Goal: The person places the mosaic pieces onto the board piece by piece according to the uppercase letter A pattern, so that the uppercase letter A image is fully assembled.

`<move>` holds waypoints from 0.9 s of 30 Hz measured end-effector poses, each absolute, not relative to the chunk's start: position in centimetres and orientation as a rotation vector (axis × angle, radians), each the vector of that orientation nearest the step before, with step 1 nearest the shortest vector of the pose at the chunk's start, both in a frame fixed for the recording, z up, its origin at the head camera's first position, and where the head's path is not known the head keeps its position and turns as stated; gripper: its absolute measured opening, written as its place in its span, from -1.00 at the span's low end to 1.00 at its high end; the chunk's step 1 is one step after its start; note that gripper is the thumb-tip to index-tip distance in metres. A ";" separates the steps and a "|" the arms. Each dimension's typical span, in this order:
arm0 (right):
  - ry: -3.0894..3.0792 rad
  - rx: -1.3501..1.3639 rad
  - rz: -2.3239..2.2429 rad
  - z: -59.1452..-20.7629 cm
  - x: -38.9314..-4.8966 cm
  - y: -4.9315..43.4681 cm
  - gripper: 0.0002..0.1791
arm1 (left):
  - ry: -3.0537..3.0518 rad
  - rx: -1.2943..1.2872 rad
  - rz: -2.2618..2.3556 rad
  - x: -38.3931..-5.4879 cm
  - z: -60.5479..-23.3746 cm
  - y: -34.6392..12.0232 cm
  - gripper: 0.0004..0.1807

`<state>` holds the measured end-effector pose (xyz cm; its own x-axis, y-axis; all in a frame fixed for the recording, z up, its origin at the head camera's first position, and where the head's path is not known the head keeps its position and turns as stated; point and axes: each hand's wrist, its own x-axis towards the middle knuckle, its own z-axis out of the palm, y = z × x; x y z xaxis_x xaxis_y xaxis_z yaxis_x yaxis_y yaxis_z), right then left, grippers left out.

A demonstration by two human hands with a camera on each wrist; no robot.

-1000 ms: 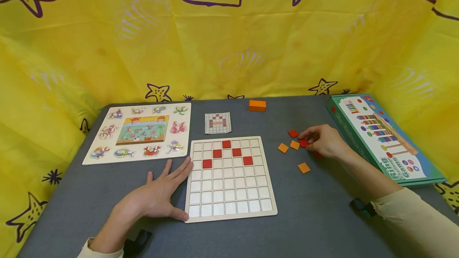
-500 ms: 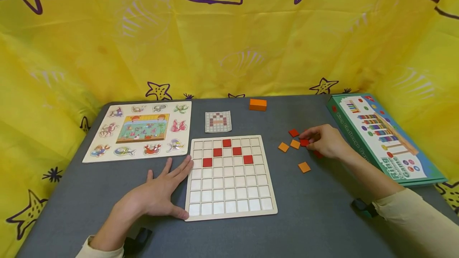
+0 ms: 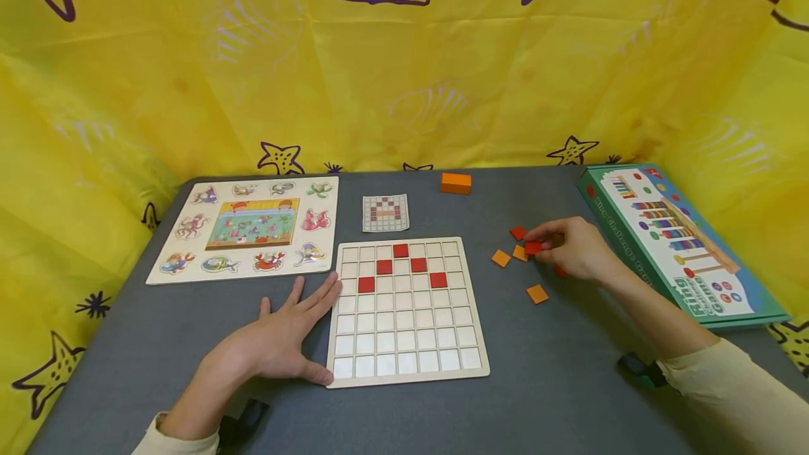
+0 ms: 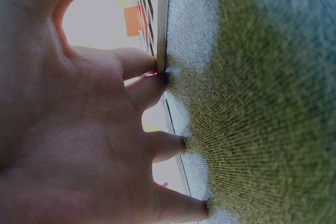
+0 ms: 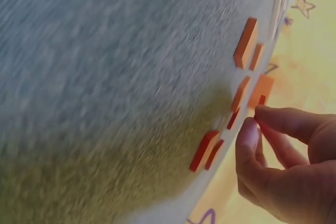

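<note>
My right hand (image 3: 575, 248) pinches a red square tile (image 3: 534, 248) between thumb and fingertips, close over the loose tiles. In the head view this tile overlaps the edge of an orange tile (image 3: 520, 253). Two more orange tiles lie around it, with a red tile (image 3: 518, 233) behind and another red tile (image 3: 560, 271) partly hidden under the hand. My left hand (image 3: 278, 339) is spread flat, its thumb and fingertips along the left edge of a pale grid board (image 3: 404, 320). Several red tiles sit in the board's upper cells, forming a peak. The left wrist view shows fingertips (image 4: 157, 66) at the board's edge.
Behind the grid board lies a small pattern card (image 3: 385, 213), with an orange block (image 3: 456, 183) to its right. A sea-animal puzzle board (image 3: 240, 230) lies at the left. A green game box (image 3: 682, 244) stands at the right. A yellow curtain (image 3: 404, 55) hangs behind the table.
My right hand has drawn the pinched red tile slightly left and up, so it now overlaps the orange tile. The left hand keeps its place at the board.
</note>
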<state>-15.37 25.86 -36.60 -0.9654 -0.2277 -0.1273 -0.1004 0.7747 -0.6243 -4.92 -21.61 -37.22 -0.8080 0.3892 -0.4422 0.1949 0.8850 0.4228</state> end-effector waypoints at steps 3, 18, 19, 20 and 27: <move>2.775 -0.286 -0.981 -36.5 -15.1 25.1 -0.66 | 2.518 0.421 0.489 -4.9 -37.2 -21.6 0.51; 2.745 -0.386 -1.049 -36.3 -13.8 21.9 -0.69 | 2.522 0.429 0.485 -4.9 -37.2 -21.6 0.51; 2.743 -0.387 -1.054 -36.3 -13.7 21.7 -0.69 | 2.521 0.429 0.487 -4.9 -37.2 -21.6 0.51; 2.742 -0.392 -1.059 -36.3 -13.6 21.5 -0.69 | 2.522 0.430 0.487 -4.9 -37.1 -21.6 0.51; 2.728 -0.462 -1.085 -36.5 -13.2 20.3 -0.70 | 2.521 0.426 0.493 -4.9 -37.1 -21.7 0.50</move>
